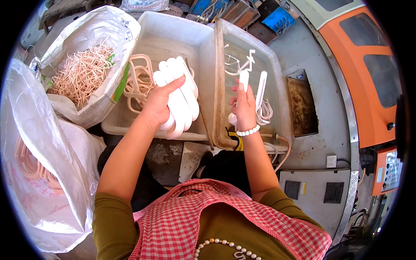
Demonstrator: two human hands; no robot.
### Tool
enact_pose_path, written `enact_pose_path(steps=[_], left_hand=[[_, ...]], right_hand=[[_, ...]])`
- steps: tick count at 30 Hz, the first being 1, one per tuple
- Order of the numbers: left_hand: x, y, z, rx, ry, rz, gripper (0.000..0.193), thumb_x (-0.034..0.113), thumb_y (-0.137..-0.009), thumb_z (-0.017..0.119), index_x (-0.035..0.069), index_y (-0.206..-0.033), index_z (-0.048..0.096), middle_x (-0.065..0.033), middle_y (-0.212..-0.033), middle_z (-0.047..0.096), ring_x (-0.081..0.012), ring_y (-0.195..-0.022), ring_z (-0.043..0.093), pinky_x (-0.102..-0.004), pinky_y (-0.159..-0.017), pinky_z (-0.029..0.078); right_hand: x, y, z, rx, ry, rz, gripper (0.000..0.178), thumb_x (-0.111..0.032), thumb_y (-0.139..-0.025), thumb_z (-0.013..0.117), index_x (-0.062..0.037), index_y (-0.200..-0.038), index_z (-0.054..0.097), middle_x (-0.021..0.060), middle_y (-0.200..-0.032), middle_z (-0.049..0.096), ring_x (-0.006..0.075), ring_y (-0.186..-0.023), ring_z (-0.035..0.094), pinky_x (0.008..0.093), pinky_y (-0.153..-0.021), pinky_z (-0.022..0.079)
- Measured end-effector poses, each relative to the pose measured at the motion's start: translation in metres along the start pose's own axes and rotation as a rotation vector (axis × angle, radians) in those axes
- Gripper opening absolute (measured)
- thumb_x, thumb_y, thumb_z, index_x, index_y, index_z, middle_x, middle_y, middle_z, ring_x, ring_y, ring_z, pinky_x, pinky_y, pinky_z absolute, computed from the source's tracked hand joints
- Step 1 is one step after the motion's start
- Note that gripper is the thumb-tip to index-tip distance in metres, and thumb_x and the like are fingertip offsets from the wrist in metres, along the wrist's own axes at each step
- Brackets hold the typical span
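My left hand (158, 104) grips a stack of several white plastic handle-shaped pieces (180, 102), held over the left white bin (197, 43). That bin holds loose cream plastic loops (138, 82). My right hand (245, 108), with a bead bracelet on the wrist, holds one white plastic piece (244, 80) upright over the right bin (277, 73). Inside this bin lie a few more white pieces (261, 93) and thin hook-shaped parts (236, 63).
A white sack (117, 30) full of thin cream sticks stands at the upper left. A second large white bag (39, 143) with cream loops fills the left side. An orange machine (368, 65) and grey metal surface (320, 143) are on the right.
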State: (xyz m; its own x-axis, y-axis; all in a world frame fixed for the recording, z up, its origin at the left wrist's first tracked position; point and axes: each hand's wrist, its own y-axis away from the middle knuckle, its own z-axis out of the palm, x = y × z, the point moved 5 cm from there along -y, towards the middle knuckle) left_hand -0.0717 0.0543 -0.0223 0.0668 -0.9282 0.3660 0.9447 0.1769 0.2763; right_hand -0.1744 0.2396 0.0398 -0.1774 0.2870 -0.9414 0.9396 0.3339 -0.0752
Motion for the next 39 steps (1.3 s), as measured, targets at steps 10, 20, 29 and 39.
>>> enact_pose_path(steps=[10,20,29,39], left_hand=[[-0.024,0.005,0.004,-0.180,-0.037,-0.095,0.040,0.010,-0.085,0.065,0.002,-0.122,0.051,-0.0115,-0.111,0.060,-0.0241,-0.102,0.059,-0.0401,-0.089,0.049],[-0.026,0.011,0.015,-0.318,-0.351,0.074,0.036,-0.001,-0.080,0.063,-0.002,-0.115,0.054,-0.0118,-0.103,0.062,-0.0222,-0.094,0.063,-0.0344,-0.085,0.051],[-0.031,0.018,0.015,-0.257,-0.437,0.038,0.032,0.000,-0.079,0.064,0.001,-0.110,0.055,-0.0093,-0.097,0.063,-0.0187,-0.090,0.063,-0.0315,-0.081,0.051],[-0.028,0.024,-0.002,-0.127,-0.606,0.170,0.028,-0.001,-0.083,0.061,0.002,-0.111,0.059,-0.0056,-0.103,0.063,-0.0155,-0.096,0.060,-0.0295,-0.081,0.048]], right_hand=[[0.005,0.025,0.083,-0.310,0.127,-0.312,0.048,-0.033,-0.100,0.033,0.0007,-0.134,0.041,0.0193,-0.135,0.042,0.0296,-0.125,0.040,0.0339,-0.106,0.029],[0.022,-0.009,0.079,-0.368,-0.644,0.450,0.068,-0.056,-0.095,0.033,0.0031,-0.129,0.041,0.0180,-0.118,0.056,0.0244,-0.108,0.055,0.0388,-0.093,0.044],[0.000,-0.060,0.068,-0.621,-0.845,0.344,0.032,-0.031,-0.091,0.059,-0.0050,-0.109,0.056,0.0022,-0.081,0.061,0.0175,-0.078,0.061,0.0362,-0.077,0.051],[-0.041,0.063,0.065,-0.290,0.363,-0.881,0.027,0.003,-0.077,0.062,-0.0092,-0.100,0.065,0.0089,-0.092,0.061,0.0235,-0.077,0.063,0.0298,-0.069,0.051]])
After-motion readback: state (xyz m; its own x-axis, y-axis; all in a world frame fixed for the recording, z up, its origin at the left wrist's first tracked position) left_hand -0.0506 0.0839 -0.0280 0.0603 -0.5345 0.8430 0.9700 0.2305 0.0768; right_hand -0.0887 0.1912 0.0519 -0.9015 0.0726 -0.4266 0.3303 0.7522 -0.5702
